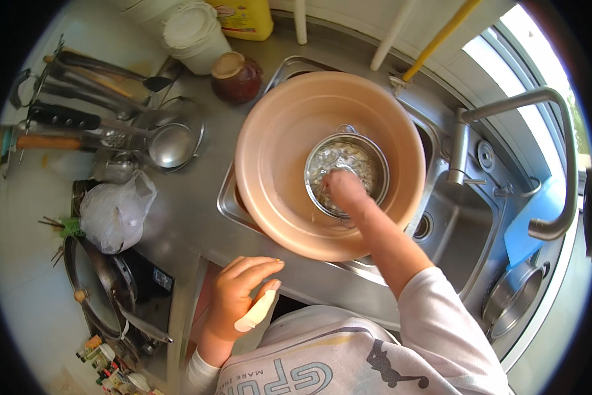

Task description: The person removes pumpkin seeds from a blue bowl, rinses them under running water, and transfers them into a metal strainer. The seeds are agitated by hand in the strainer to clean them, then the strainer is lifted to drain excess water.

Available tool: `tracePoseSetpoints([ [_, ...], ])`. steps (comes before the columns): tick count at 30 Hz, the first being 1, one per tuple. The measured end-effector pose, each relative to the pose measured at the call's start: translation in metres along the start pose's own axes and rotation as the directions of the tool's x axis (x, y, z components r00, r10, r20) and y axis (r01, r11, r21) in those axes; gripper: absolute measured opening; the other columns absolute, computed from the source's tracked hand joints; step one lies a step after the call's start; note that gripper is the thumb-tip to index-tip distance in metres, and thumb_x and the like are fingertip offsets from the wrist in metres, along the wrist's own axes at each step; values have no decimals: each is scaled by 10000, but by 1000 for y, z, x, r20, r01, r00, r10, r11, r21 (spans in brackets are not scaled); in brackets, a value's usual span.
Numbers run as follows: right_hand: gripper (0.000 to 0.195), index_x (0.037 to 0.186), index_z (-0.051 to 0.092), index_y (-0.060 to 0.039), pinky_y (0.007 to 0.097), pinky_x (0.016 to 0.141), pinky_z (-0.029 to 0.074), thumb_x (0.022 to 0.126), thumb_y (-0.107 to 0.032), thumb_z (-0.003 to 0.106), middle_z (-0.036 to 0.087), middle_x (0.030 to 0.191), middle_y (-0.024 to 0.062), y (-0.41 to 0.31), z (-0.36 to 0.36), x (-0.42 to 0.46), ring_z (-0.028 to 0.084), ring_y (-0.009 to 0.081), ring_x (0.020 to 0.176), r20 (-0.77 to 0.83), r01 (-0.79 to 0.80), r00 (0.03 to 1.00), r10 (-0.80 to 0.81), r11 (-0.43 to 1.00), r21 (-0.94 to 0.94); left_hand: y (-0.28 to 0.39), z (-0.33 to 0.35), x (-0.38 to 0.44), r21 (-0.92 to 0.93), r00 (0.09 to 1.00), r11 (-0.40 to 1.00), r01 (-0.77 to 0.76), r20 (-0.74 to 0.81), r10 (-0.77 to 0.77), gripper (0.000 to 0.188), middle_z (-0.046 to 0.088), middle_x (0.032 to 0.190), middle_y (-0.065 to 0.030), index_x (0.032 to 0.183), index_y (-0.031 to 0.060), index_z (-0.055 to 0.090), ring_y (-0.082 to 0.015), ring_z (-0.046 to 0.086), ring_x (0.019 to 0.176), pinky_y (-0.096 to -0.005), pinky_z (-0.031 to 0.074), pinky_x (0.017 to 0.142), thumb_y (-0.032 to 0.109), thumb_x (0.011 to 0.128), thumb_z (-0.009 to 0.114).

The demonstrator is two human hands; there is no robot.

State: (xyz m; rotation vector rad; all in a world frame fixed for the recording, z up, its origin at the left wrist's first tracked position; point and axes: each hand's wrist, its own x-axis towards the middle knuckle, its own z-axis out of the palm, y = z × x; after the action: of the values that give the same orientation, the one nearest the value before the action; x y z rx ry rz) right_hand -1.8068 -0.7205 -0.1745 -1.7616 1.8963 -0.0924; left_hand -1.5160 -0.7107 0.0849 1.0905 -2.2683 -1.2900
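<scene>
My right hand (pixel 344 188) reaches down into a round stainless-steel pot (pixel 386 173) with wire loop handles. Disturbed water and many small pale pieces (pixel 343 154), perhaps food, fill the pot. The fingertips are hidden there, so whether they grip anything is unclear. Around the pot is a large peach-coloured plastic basin (pixel 271 163), set over the sink. My left hand (pixel 244 296) hovers before the counter's front edge, fingers apart and holding nothing. A pale strip (pixel 257 311), seemingly a plaster, covers the base of its thumb.
A metal faucet (pixel 459 143) rises beside the right sink bowl (pixel 459 217). On the left are hanging ladles (pixel 170 145), a knotted plastic bag (pixel 115 212) and a lidded pan (pixel 95 291). A brown jar (pixel 236 81) and white tub (pixel 197 42) stand behind.
</scene>
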Motion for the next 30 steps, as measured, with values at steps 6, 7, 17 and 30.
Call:
tracePoseSetpoints([
  [6, 202, 1108, 706, -66, 471, 789, 614, 938, -78, 597, 716, 1108, 185, 44, -49, -6, 752, 370, 940, -242, -198, 956, 168, 974, -106, 0, 5, -1, -41, 998, 999, 31, 59, -28, 306, 754, 1104, -170, 1143, -14, 757, -321, 709, 990, -384, 554, 884, -35, 840, 722],
  [7, 204, 1118, 687, -54, 480, 795, 614, 942, -90, 589, 727, 1088, 192, 33, -38, -10, 743, 401, 942, -160, -295, 950, 270, 942, -163, -1, 6, -2, -57, 998, 998, 36, 49, -33, 307, 753, 1105, -170, 1145, -13, 757, -322, 708, 992, -383, 553, 886, -33, 840, 724],
  [17, 404, 1202, 763, -84, 491, 943, 568, 862, 36, 582, 760, 1111, 206, 18, -34, 13, 721, 400, 1056, -234, -158, 942, 242, 931, 329, 1, 2, -5, -37, 999, 999, 15, 39, -13, 307, 754, 1116, -172, 1144, -5, 759, -324, 708, 997, -380, 554, 894, -19, 839, 729],
  [30, 326, 1158, 818, -145, 463, 928, 589, 878, -80, 664, 788, 1042, 159, 19, -35, -4, 749, 358, 998, -24, -181, 982, 190, 962, 204, 1, 4, -12, -62, 997, 995, 75, 14, -74, 307, 757, 1107, -166, 1136, -3, 758, -327, 710, 990, -388, 557, 896, -42, 832, 735],
])
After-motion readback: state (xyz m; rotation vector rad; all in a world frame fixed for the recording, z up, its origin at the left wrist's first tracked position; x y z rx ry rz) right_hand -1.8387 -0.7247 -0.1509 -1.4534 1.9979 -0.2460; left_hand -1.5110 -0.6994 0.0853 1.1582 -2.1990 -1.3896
